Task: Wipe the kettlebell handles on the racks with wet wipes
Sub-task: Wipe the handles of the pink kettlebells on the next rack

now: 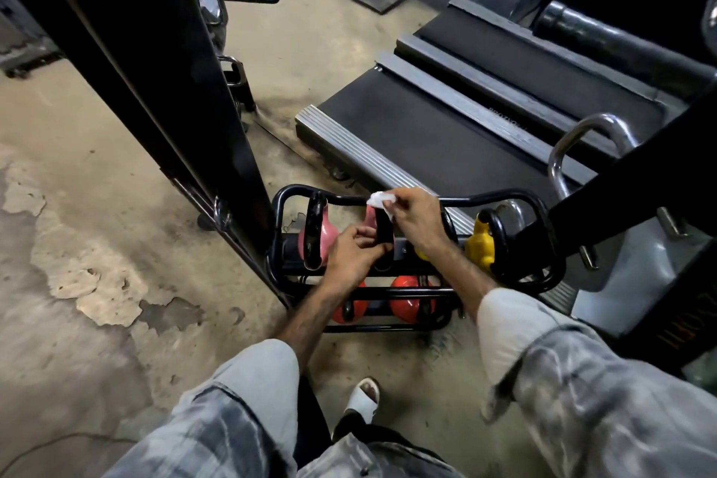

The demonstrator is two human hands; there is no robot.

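Two pink kettlebells [316, 235], two orange kettlebells [407, 301], one yellow kettlebell [481, 244], one wipe [380, 200].

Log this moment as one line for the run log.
step: wiping handle | left hand: holds second pink kettlebell's handle | right hand: pinches wet wipe at handle top | rack: top tier

A low black rack [403, 202] stands on the worn concrete floor [97, 206], holding pink, yellow and orange kettlebells. The left hand [351, 254] grips the black handle [384, 229] of the second pink kettlebell [371, 217]. The right hand [417, 215] pinches a crumpled white wipe [380, 200] at the top of that handle. Another pink kettlebell [320, 235] sits just to its left, a yellow kettlebell [481, 244] to the right, and an orange kettlebell [407, 303] on the shelf below. A treadmill [446, 128] lies behind the rack.
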